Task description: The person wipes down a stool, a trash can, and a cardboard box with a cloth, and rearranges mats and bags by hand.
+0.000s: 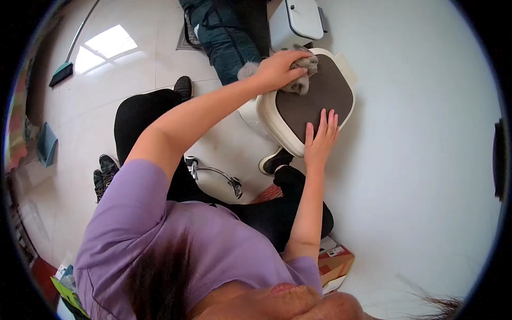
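Observation:
My left hand (280, 70) is closed round a grey, fuzzy cleaning cloth (300, 82) and presses it on the upper left part of a dark brown-grey panel (314, 101). This panel sits inside a cream-white rim (271, 124), like a padded seat; its exact kind I cannot tell. Flat on the panel's lower right edge lies my right hand (321, 136), fingers stretched out and holding nothing. Another grey fuzzy patch (248, 70) shows beside my left wrist; whether it belongs to the cloth is unclear.
A white box (296, 24) with a door stands behind the panel, near a dark teal fabric item (226, 45). A white wall (416, 133) is close on the right. Leftward are a broom (62, 73), dustpan (47, 144) and shoes (106, 170). A cardboard box (337, 264) sits lower right.

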### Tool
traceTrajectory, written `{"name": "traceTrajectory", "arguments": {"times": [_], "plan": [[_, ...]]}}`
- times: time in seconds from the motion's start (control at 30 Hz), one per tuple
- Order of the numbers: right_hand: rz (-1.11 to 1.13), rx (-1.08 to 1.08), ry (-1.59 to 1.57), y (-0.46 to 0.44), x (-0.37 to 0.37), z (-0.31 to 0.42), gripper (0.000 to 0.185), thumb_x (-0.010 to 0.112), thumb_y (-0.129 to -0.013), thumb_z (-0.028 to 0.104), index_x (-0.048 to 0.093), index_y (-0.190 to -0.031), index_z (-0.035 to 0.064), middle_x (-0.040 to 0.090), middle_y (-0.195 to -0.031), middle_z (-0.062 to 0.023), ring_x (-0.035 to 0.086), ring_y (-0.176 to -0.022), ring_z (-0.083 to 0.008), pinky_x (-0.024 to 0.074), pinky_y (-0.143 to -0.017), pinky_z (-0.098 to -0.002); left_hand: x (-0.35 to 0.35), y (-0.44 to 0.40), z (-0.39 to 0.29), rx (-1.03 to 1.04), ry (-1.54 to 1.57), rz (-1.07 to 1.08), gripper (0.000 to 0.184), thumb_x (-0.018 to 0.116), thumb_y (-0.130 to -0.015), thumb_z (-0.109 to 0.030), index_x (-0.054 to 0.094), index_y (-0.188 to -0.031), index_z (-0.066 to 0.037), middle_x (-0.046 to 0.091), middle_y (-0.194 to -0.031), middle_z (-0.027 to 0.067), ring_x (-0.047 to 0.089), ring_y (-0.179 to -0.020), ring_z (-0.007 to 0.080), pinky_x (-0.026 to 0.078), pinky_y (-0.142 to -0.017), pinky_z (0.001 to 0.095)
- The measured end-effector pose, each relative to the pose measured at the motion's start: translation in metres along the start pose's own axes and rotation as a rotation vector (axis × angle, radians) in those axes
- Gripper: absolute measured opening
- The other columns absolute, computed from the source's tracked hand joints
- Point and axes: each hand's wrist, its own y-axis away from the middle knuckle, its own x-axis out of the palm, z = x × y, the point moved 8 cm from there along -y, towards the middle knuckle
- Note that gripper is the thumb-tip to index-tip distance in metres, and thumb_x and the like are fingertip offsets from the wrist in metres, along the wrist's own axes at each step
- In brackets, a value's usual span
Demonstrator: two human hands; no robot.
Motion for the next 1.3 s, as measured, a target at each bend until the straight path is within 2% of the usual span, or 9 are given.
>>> {"name": "traceTrajectory", "arguments": {"times": [0.33,0.43,0.53,0.93,0.97,1.03,1.13,1.23,1.3], "plan": [[0.073,0.059,-0.015,0.000,0.002,0.000,0.055,0.051,-0.089,0.033,0.037,-0.136,0.0071,0.028,-0.143,-0.0159,0.022,-0.135,-0.0317,0.0134,-0.110,-0.0492,0.090,-0.148,0.048,-0.020,-0.225,0.207,0.036,0.056,-0.084,-0.036,0.058,-0.115,-0.019,0.062,-0.107,0.0098,0.058,-0.100,0.0276,0.046,-0.084,0.0387],[0.065,0.090,-0.017,0.000,0.002,-0.001,0.055,0.049,-0.089,0.034,0.037,-0.136,0.0064,0.028,-0.143,-0.0164,0.021,-0.135,-0.0321,0.0127,-0.110,-0.0492,0.127,-0.156,0.047,-0.030,0.212,0.648,0.047,0.058,-0.080,-0.036,0.058,-0.117,-0.006,0.063,-0.107,0.0172,0.061,-0.097,0.0309,0.048,-0.085,0.0415],[0.062,0.110,-0.005,-0.002,0.004,-0.001,0.056,0.048,-0.090,0.036,0.037,-0.136,0.0058,0.027,-0.144,-0.0169,0.020,-0.136,-0.0327,0.0120,-0.110,-0.0492,0.121,-0.150,0.010,0.141,-0.299,0.649,0.045,0.061,-0.074,-0.033,0.060,-0.107,-0.002,0.064,-0.101,0.0201,0.061,-0.090,0.0344,0.049,-0.079,0.0389],[0.075,0.086,-0.007,-0.001,0.001,0.003,0.056,0.049,-0.088,0.035,0.037,-0.135,0.0064,0.028,-0.144,-0.0157,0.021,-0.135,-0.0322,0.0125,-0.110,-0.0507,0.135,-0.181,0.150,0.180,-0.371,0.352,0.031,0.053,-0.082,-0.022,0.059,-0.094,0.005,0.063,-0.102,0.0180,0.060,-0.091,0.0331,0.048,-0.073,0.0403],[0.078,0.080,-0.011,-0.001,0.000,0.004,0.057,0.050,-0.088,0.035,0.037,-0.136,0.0069,0.028,-0.144,-0.0153,0.021,-0.135,-0.0320,0.0131,-0.109,-0.0510,0.096,-0.164,0.152,-0.215,0.149,0.197,0.030,0.053,-0.084,-0.022,0.058,-0.092,0.006,0.062,-0.103,0.0171,0.060,-0.092,0.0315,0.049,-0.073,0.0394],[0.063,0.075,-0.021,0.000,-0.001,0.005,0.057,0.051,-0.087,0.034,0.037,-0.136,0.0074,0.029,-0.144,-0.0149,0.022,-0.135,-0.0319,0.0137,-0.109,-0.0514,0.087,-0.158,0.184,0.024,-0.507,0.307,0.032,0.055,-0.085,-0.025,0.058,-0.097,0.004,0.064,-0.101,0.0167,0.062,-0.092,0.0293,0.050,-0.074,0.0376],[0.018,0.068,-0.046,-0.002,-0.003,0.001,0.057,0.054,-0.086,0.032,0.038,-0.135,0.0084,0.030,-0.143,-0.0141,0.023,-0.135,-0.0316,0.0149,-0.109,-0.0514,0.009,-0.126,0.088,-0.292,-0.137,0.095,0.029,0.058,-0.085,-0.025,0.059,-0.100,0.000,0.065,-0.097,0.0166,0.063,-0.089,0.0288,0.050,-0.072,0.0368],[0.021,0.067,-0.054,-0.002,-0.003,0.001,0.056,0.057,-0.084,0.030,0.040,-0.134,0.0087,0.031,-0.143,-0.0139,0.025,-0.134,-0.0311,0.0157,-0.109,-0.0508,0.009,-0.149,-0.001,0.139,-0.230,0.088,0.025,0.062,-0.084,-0.020,0.059,-0.099,0.000,0.066,-0.091,0.0139,0.065,-0.080,0.0255,0.051,-0.066,0.0353],[0.024,0.084,-0.062,-0.001,-0.006,0.001,0.056,0.057,-0.084,0.031,0.040,-0.134,0.0085,0.031,-0.142,-0.0139,0.025,-0.134,-0.0310,0.0159,-0.109,-0.0503,0.054,-0.146,-0.043,-0.150,0.368,0.413,0.024,0.061,-0.084,-0.016,0.058,-0.102,-0.001,0.065,-0.086,0.0125,0.064,-0.073,0.0221,0.051,-0.063,0.0317]]}}
